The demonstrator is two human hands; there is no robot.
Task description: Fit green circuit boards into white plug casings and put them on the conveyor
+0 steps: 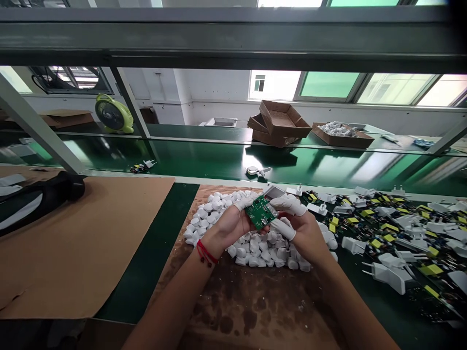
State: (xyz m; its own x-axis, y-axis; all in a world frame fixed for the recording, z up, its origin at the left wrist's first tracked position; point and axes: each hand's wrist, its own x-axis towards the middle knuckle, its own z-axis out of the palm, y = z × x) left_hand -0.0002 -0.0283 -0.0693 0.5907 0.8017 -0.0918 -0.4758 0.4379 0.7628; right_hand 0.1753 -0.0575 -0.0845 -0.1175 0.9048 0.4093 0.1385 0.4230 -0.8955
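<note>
Green circuit board held above a heap of white pieces
The left hand, half curled, grips one edge; the right hand, fingers bent, grips the other. Should the covered fingertips slip, the board could drop among the pieces.

Grn bench holds cardbd, brn board, PCBs.

Left hand with white finger cots and red beaded wrist cord, right hand with matching cots
</note>
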